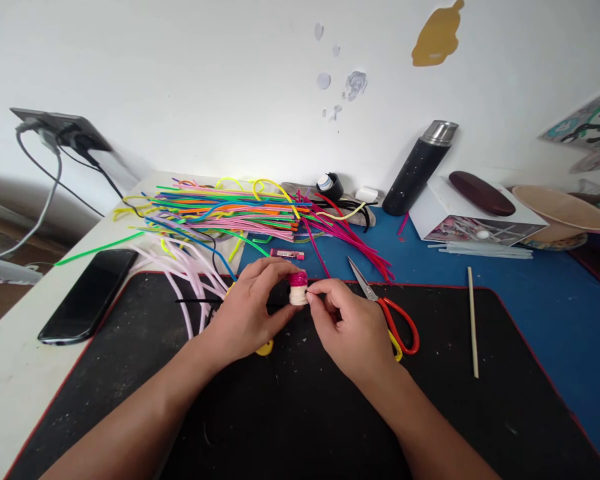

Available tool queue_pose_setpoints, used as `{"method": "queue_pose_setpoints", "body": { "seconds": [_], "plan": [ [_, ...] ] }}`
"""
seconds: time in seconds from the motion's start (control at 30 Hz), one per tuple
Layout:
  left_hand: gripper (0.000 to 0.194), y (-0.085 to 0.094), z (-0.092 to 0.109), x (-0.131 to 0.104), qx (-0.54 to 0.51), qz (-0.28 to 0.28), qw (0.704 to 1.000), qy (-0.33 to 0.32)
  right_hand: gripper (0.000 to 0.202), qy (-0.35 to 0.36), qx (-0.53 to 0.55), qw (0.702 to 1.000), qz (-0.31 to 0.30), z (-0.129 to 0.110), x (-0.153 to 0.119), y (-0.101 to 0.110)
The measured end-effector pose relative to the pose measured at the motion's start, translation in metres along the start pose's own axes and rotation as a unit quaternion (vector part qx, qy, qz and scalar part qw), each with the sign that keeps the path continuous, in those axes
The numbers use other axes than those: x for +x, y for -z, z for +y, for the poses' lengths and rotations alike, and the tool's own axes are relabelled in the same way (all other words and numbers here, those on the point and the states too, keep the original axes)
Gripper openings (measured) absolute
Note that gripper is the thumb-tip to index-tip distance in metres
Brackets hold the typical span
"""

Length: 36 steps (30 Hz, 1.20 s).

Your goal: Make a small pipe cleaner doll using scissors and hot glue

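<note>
Between the thumb and fingers of my left hand (247, 303) sits a small upright coil of wound pipe cleaners (299, 295), magenta on top and cream below. Thumb and index finger of my right hand (353, 323) are pinched together against the coil's right side. A tiny dark bit shows at those fingertips, too small to make out. Out past the left hand's far side sticks a thin black pipe cleaner (195, 301). Something round and yellow (265, 348) lies partly hidden under the left hand. Scissors (375, 293) with red and yellow handles rest just beyond my right hand.
A large heap of coloured pipe cleaners (220, 207) lies along the wall. On the left is a black phone (89, 297); on the right, a thin stick (473, 323). A dark flask (420, 170) leans near a white box (430, 223). A black mat (300, 427) covers the front.
</note>
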State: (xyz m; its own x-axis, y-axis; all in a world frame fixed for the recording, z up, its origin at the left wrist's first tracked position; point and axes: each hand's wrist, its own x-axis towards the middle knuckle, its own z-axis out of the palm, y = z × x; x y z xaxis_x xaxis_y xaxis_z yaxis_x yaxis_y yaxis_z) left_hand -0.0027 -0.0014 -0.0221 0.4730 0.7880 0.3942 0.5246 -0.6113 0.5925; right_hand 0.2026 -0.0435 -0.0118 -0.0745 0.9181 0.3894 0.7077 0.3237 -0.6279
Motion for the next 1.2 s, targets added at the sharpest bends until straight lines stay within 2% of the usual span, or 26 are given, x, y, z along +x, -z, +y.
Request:
{"method": "queue_pose_setpoints", "body": {
  "seconds": [0.87,1.2],
  "plan": [
    [0.037,0.0008,-0.0006,0.0007,0.013,0.005,1.0,-0.017,0.014,0.007,-0.005,1.0,0.007,0.0002,-0.001,-0.0002],
    [0.036,0.0009,0.0007,0.0015,0.005,0.004,1.0,-0.003,0.014,0.011,-0.007,1.0,0.008,-0.0008,-0.0004,0.0008]
  ]
}}
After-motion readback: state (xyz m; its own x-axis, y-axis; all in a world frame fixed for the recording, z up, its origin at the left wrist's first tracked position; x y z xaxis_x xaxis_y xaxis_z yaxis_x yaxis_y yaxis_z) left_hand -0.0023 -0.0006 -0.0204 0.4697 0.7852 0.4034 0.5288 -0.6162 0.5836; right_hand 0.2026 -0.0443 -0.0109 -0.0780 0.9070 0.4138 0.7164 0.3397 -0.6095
